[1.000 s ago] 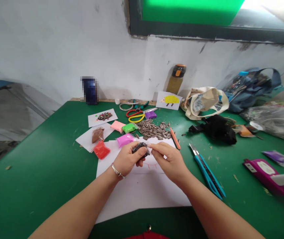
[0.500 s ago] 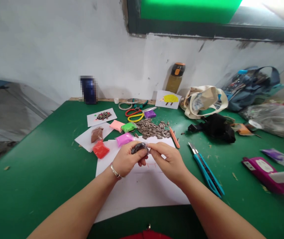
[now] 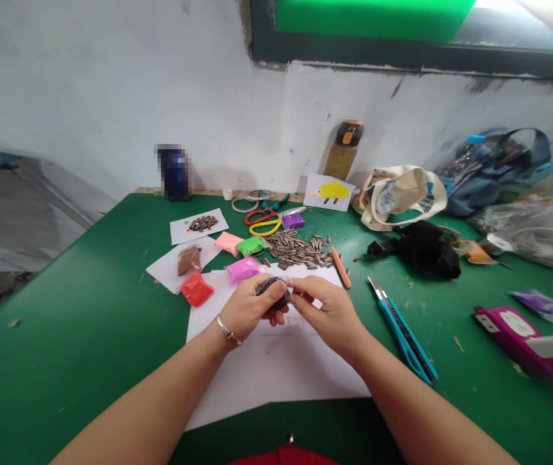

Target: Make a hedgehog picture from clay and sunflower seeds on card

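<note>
My left hand [image 3: 251, 303], with a bracelet at the wrist, is closed around a small black packet [image 3: 275, 290] in clear wrapping. The fingertips of my right hand [image 3: 327, 310] pinch the right end of that wrapping. Both hands are over a white paper [image 3: 281, 368] with a faint red drawing. Beyond them are a pink-purple packet [image 3: 243, 269], a green packet [image 3: 251, 246], a red packet [image 3: 197, 289], a brown packet [image 3: 190, 259] and a heap of striped seeds [image 3: 295, 248]. An orange crayon-like stick [image 3: 341, 267] lies beside the seeds.
A blue utility knife [image 3: 404, 332] lies right of the paper, its blade out. Scissors [image 3: 264, 226] and a hedgehog drawing [image 3: 328, 192] are at the back, near a bottle [image 3: 342, 152]. A cloth bag [image 3: 399, 197], a black item [image 3: 426, 250] and a magenta tool [image 3: 522, 342] occupy the right.
The black packet has turned slightly between my hands, and more of its dark surface shows. My fingers have shifted a little; the view has moved slightly.
</note>
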A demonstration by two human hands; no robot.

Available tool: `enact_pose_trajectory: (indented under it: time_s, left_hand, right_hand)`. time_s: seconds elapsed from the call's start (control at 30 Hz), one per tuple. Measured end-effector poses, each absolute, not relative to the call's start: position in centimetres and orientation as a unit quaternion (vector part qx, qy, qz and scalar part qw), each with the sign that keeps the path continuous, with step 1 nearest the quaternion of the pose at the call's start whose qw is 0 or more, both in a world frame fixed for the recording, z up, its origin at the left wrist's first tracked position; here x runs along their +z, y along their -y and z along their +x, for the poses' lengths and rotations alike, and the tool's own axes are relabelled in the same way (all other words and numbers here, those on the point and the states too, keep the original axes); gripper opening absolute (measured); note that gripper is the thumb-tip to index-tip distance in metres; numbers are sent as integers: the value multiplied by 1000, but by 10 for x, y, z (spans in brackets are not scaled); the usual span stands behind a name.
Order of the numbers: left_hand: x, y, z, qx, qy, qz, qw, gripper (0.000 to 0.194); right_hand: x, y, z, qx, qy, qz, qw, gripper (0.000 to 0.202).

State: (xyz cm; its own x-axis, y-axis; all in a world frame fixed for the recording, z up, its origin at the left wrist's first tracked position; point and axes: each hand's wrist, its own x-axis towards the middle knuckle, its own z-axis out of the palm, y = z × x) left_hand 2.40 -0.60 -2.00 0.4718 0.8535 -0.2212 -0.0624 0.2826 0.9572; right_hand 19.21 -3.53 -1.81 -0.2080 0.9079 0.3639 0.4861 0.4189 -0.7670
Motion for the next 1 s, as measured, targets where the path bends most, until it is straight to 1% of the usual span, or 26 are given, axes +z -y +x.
enact_pose_trajectory:
  time_s: [0.17, 0.6, 0.8, 1.0]
  left_hand:
    - [-17, 10, 24, 313, -383, 482, 723, 49]
    - [-20, 8, 25, 312, -373, 515, 706, 39]
    - [-14, 8, 21, 291, -367, 479, 743, 39]
    - [-13, 6, 20, 297, -410, 515, 692, 32]
  right_hand:
    - [-14, 38, 193, 258, 735, -462, 424, 18]
    - [-21, 36, 190, 280, 702, -468, 458, 16]
    - [-21, 38, 190, 278, 698, -475, 459, 16]
    - [-21, 37, 191, 260, 707, -473, 457, 15]
